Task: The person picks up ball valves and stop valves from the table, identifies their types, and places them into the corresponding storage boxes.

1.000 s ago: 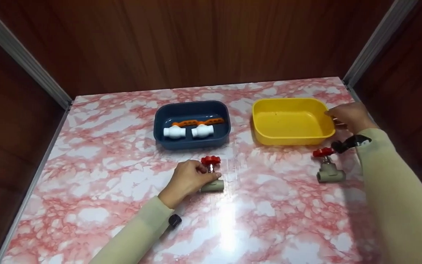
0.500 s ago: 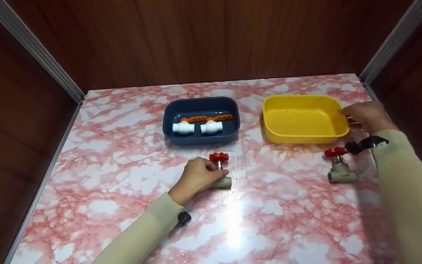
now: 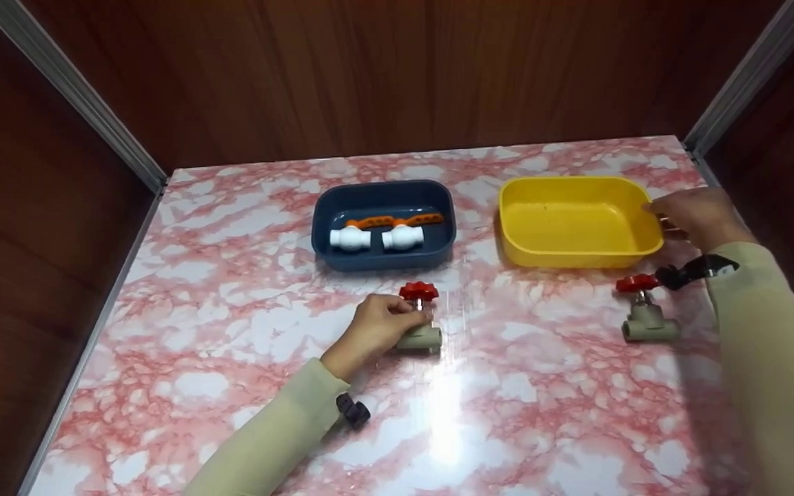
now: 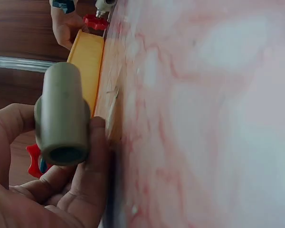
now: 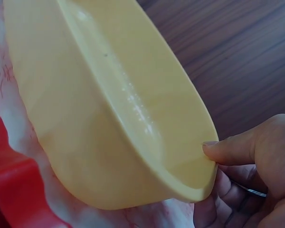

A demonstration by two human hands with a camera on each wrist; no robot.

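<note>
Landmark: yellow bin [image 3: 579, 260], standing on the marbled table [image 3: 287, 441]. Right hand [image 3: 700, 217] grips its right end; the right wrist view shows the thumb over the rim, fingers curled beneath on the outside. Left hand [image 3: 378, 324] holds a grey-green valve [image 3: 423, 337], thumb and fingers closed about its middle, below the red handwheel [image 3: 418, 291]. This valve is nearer the person than the yellow bin and off to its left; wheel up, pipe body lying crosswise. Cannot tell whether its underside touches the tabletop.

A second valve [image 3: 650, 324], same make, stands in front of the yellow bin's right end, unheld, wheel upward. Left of the yellow bin and apart from it: a dark blue bin [image 3: 383, 262] with two white valves [image 3: 350, 239] inside, orange levers toward the back.

Handling, by judgement: the valve looks rigid and compact, modest in weight, perhaps top-heavy from the metal stem and wheel. Smooth round pipe ends could roll in the fingers; the neck under the wheel seems the surest hold. The wheel itself may turn if pinched. Yellow bin looks like light, slightly flexible plastic, hardly fragile; the rim offers the best purchase, though one-ended lifting may tip it.
</note>
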